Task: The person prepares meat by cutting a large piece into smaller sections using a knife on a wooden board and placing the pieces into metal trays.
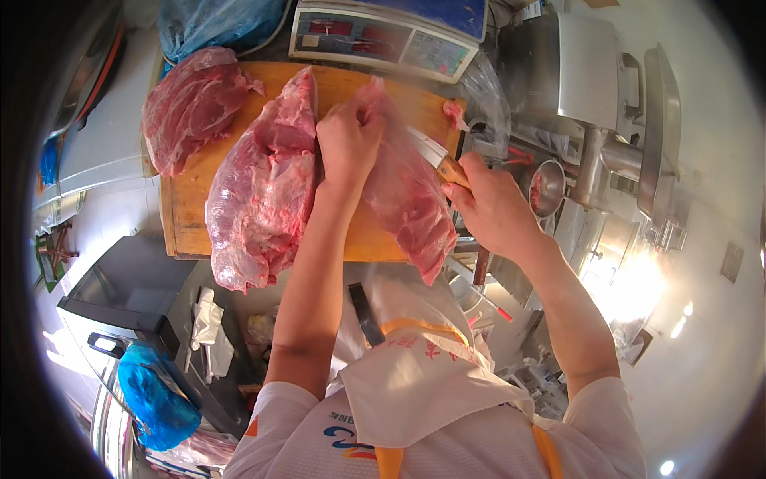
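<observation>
My right hand (499, 209) is closed around the wooden handle of a knife (429, 150). The blade points left and lies against the upper part of a long slab of raw meat (411, 195). With bent fingers, my left hand (348, 144) grips the same slab near its far end. That slab hangs over the near edge of the wooden cutting board (185, 225). Just left of my left wrist lies a large raw meat piece (259, 195), its lower end also past the edge. A third meat piece (194, 108) rests at the board's far left, and a small scrap (455, 116) sits at the far right.
Behind the board stands a weighing scale (351, 36), with a blue plastic bag (215, 24) to its left. A metal meat grinder (594, 164) and a steel bowl (547, 189) are on the right. At lower left, another blue bag (155, 399) hangs by a dark appliance (132, 275).
</observation>
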The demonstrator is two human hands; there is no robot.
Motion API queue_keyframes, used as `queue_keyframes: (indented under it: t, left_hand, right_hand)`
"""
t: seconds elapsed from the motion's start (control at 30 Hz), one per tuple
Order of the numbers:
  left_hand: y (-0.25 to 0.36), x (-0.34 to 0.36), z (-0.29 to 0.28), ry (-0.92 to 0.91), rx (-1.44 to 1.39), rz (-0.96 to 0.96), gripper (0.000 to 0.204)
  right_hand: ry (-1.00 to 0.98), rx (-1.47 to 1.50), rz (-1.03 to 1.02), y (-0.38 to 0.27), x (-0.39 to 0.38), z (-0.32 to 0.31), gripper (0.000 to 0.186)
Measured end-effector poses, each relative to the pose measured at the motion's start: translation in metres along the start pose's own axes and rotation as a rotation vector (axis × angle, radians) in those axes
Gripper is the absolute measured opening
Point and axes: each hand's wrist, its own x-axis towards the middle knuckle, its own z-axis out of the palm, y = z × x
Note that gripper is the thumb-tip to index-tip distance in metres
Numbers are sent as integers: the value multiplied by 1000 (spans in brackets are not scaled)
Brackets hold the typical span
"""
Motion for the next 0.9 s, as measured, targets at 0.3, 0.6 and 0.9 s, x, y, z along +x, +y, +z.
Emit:
queue_keyframes:
  t: [0.3, 0.6, 0.9]
  left_hand:
    - [3, -6, -4, 6, -34, -20, 19]
    - [11, -10, -6, 1, -97, -59, 20]
    - [14, -11, -4, 28, -99, -33, 17]
  right_hand:
    - [-82, 104, 84, 13, -11, 8, 33]
    - [-7, 194, 107, 19, -7, 15, 31]
    - [-706, 778, 350, 32, 46, -35, 26]
